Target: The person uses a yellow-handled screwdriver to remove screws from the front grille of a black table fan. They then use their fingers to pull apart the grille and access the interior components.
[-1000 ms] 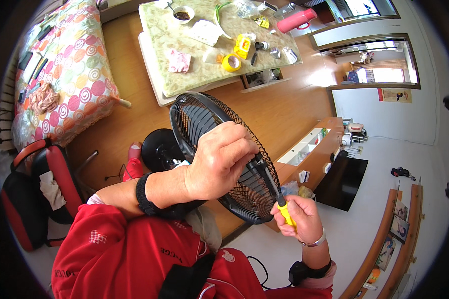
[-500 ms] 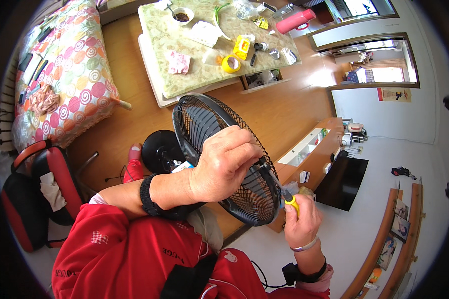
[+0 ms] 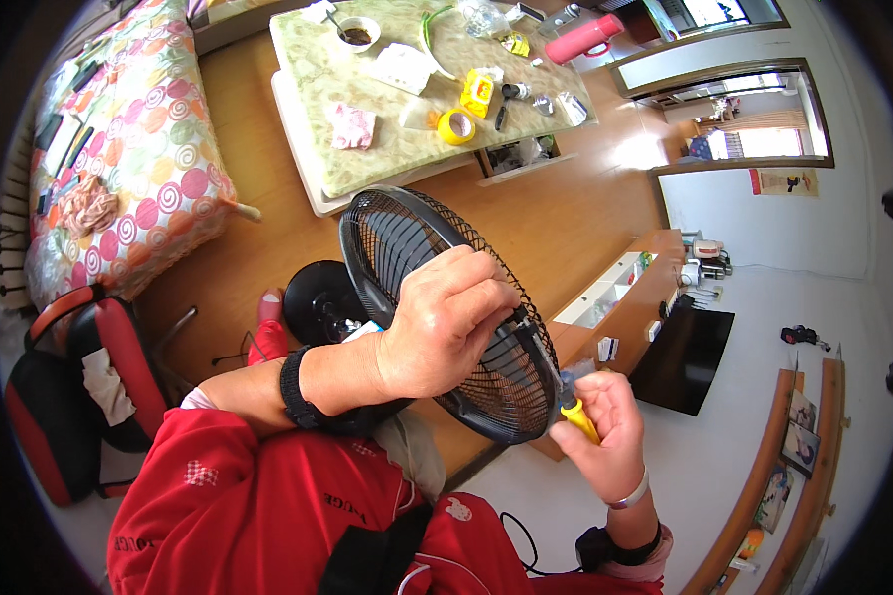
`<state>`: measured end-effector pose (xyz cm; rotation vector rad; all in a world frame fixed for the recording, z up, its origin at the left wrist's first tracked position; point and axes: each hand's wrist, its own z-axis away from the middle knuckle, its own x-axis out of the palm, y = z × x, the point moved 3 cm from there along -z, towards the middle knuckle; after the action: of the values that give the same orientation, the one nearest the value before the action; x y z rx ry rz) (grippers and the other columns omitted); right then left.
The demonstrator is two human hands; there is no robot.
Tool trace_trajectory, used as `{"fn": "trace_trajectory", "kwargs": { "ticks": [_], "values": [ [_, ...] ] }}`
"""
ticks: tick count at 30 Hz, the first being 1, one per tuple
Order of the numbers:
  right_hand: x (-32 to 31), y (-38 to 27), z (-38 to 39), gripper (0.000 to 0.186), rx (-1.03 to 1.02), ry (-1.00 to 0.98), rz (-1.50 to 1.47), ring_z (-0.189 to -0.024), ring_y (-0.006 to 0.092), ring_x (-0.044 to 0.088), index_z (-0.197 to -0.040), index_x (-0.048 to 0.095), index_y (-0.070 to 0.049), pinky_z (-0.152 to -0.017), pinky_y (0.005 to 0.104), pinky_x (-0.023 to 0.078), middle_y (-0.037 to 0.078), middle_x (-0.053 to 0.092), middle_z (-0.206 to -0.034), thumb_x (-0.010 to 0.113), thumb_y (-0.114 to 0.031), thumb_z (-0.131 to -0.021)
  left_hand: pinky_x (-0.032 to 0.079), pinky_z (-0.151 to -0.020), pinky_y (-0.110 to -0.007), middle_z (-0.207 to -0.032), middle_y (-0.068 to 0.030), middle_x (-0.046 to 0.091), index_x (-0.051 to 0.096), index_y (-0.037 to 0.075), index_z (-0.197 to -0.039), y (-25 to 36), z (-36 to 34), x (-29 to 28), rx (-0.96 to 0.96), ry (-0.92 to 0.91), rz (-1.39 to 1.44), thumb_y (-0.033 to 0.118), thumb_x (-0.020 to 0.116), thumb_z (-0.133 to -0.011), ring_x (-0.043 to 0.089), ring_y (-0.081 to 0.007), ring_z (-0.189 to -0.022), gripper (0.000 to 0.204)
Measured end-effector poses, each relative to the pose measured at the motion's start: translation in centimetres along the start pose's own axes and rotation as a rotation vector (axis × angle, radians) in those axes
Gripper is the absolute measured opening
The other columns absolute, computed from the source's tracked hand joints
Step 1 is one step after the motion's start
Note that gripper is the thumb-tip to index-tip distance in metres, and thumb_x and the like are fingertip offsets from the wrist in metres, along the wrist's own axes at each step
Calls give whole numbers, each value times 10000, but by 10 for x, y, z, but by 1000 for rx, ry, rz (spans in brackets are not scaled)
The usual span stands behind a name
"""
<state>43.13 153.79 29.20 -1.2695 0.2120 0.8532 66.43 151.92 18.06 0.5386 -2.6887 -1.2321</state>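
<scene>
"Two bare hands, one black fan. Position of the fan?"

"Head tilted, in front of the person's red clothing, just off the near left corner of the table. A round black base is on the floor to its left."

"Left hand?"

"Fingers bent well inward, touching the fan at the middle of its wire cage. Fingertips partly hidden (whether they pinch anything, I cannot tell). Black band at the wrist."

"Right hand?"

"Thumb and fingers closed about the yellow handle of a screwdriver, just beside the cage rim; shaft pointing toward the cage's middle. Silver bracelet at the wrist."

"Contents of the table?"

"Bowl, white, with dark contents and a spoon: far left corner. Flask, pinkish red, lying on its side: far right corner. Roll of tape, yellow: close to the near edge. Packet, yellow: just behind the tape. One pink-and-white item (cloth or packet, I cannot tell): toward the near left corner."
</scene>
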Motion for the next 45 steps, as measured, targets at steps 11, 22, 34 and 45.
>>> {"fn": "trace_trajectory", "kwargs": {
  "ticks": [11,22,34,45],
  "values": [
    [2,1,3,271,-581,211,873,-796,347,676,-1098,657,17,-674,411,549,183,674,-985,784,-108,-895,482,-644,-407,-836,-92,600,663,33,-889,2,1,4,-1,28,18,-63,772,-680,592,-308,-744,255],
    [0,9,1,259,315,-275,-416,-606,84,572,-1083,624,28,-538,226,440,35,634,-813,529,-211,-1119,483,-666,-399,-868,-105,638,676,25,-941,2,2,2,7,16,15,-127,747,-705,625,-304,-768,289],
    [2,9,-4,173,-78,0,319,-654,247,660,-1061,643,37,-611,345,510,127,653,-754,587,-122,-1023,519,-710,-438,-873,-120,622,661,17,-903,-15,-21,-7,-34,-231,136,-25,755,-794,634,-352,-839,151],
    [4,4,-4,210,-61,9,357,-639,242,655,-1053,638,36,-616,350,513,118,660,-734,571,-162,-1037,524,-706,-460,-883,-123,647,633,28,-865,-20,-38,-14,-65,-455,105,13,744,-830,663,-361,-857,117]
  ]
}}
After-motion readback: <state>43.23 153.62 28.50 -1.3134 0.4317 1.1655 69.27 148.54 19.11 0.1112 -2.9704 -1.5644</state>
